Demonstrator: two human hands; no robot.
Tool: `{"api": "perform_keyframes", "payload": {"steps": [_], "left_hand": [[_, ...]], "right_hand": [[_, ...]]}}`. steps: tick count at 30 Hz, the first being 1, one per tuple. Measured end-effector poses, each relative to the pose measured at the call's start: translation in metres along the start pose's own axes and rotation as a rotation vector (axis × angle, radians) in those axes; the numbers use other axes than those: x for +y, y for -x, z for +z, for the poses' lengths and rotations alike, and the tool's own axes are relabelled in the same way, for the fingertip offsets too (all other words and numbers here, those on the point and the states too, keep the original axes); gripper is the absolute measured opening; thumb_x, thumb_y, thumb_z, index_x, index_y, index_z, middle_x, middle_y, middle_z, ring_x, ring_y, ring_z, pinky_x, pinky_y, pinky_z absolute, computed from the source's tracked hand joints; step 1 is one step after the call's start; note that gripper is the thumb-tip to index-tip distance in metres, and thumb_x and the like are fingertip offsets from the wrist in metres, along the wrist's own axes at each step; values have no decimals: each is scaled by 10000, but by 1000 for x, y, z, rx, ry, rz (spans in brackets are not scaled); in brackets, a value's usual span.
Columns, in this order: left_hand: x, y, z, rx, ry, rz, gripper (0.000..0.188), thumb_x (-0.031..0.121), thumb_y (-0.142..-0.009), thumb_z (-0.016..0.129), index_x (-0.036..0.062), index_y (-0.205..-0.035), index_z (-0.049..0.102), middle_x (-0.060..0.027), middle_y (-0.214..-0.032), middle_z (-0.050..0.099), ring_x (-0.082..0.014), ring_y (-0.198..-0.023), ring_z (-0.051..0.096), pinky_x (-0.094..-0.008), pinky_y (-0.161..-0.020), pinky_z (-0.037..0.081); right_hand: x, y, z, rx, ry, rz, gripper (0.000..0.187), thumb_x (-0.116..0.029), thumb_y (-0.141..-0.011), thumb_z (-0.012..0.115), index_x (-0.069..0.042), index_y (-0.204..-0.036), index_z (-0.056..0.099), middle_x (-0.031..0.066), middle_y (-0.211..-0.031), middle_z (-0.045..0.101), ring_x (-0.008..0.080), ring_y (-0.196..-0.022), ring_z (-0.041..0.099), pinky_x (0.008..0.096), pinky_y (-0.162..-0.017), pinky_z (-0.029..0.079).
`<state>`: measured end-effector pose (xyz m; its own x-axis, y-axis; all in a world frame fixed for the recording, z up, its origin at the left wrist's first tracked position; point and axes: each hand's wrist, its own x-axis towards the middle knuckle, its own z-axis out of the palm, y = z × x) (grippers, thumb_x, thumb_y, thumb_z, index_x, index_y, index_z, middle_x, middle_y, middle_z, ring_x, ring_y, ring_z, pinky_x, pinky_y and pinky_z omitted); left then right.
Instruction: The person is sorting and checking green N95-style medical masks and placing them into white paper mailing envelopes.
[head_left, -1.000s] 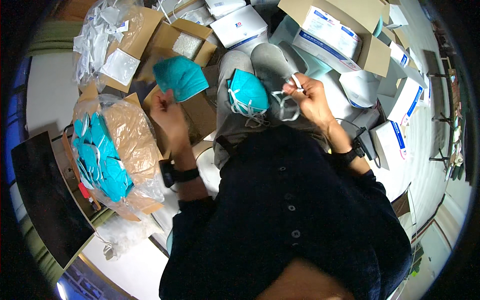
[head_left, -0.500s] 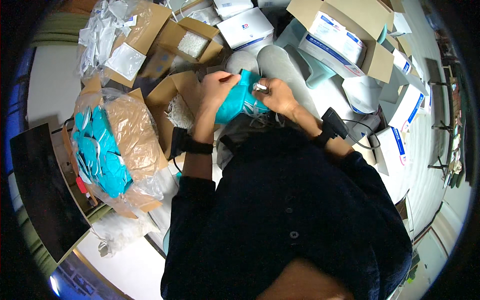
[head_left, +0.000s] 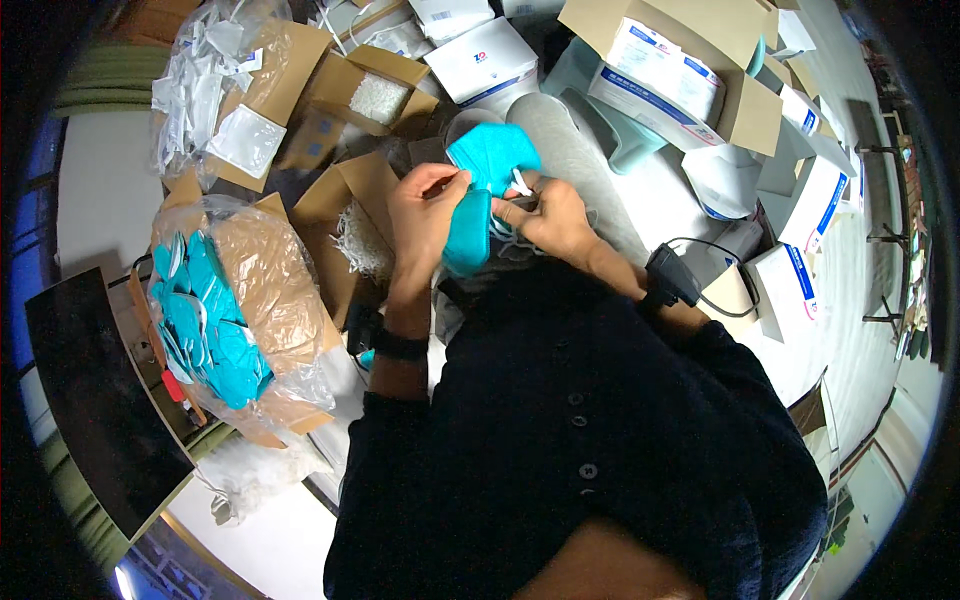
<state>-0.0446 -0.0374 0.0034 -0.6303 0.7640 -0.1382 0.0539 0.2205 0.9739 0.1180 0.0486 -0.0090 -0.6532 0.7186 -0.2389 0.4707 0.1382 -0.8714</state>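
Between my hands, over my lap, are two teal cup-shaped pieces of face mask. An upper teal piece [head_left: 492, 155] points away from me, and a lower teal piece [head_left: 468, 238] hangs nearer my body. I cannot tell whether they are one mask or two. My left hand [head_left: 425, 215] pinches the edge where they meet. My right hand [head_left: 552, 218] is closed at the right side of that join, thumb against the lower piece. A small white strip [head_left: 520, 183] sticks up by its fingers, and thin white straps dangle beneath.
On the left, a plastic-lined carton [head_left: 280, 270] holds several teal masks [head_left: 205, 320]. Small brown boxes with white straps [head_left: 362, 240] and white bits [head_left: 378, 98] stand ahead. White packets [head_left: 205, 95] lie far left; an open carton [head_left: 750, 115] and white boxes [head_left: 785, 285] stand right.
The teal material has been turned and spread from one bunched shape into an upper and a lower piece. My left hand has dropped slightly, and my right hand has shifted its grip lower.
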Motion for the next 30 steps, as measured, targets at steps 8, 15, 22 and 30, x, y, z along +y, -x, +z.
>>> {"api": "perform_keyframes", "payload": {"steps": [8, 15, 22, 30], "left_hand": [[10, 16, 13, 246, 342, 27, 193, 58, -827, 716, 21, -1000, 638, -21, -861, 647, -70, -718, 566, -212, -657, 454], [18, 29, 32, -28, 34, -37, 180, 159, -853, 711, 29, -975, 677, -17, -814, 638, -83, -707, 567, -240, -608, 461], [15, 29, 25, 123, -296, 365, 113, 104, -829, 709, 11, -892, 700, -28, -739, 634, -123, -655, 566, -251, -634, 457], [21, 21, -2, 362, 213, 112, 161, 179, -901, 649, 19, -912, 671, -29, -858, 671, -90, -757, 573, -234, -708, 439]], "right_hand": [[-21, -4, -10, 6, -328, -321, 148, -131, -839, 682, -27, -911, 603, 93, -728, 563, 146, -635, 552, 301, -562, 454], [-6, -7, -10, -113, -565, -227, 88, -109, -888, 631, -45, -865, 575, -31, -740, 513, 46, -705, 441, 244, -596, 402], [2, -15, -14, 130, -208, -346, 124, -167, -864, 667, -49, -827, 655, 88, -637, 599, 134, -562, 511, 302, -540, 431], [16, -28, -47, 307, -456, -128, 219, -219, -861, 686, -6, -821, 653, 60, -670, 629, 109, -630, 544, 278, -587, 444]]}}
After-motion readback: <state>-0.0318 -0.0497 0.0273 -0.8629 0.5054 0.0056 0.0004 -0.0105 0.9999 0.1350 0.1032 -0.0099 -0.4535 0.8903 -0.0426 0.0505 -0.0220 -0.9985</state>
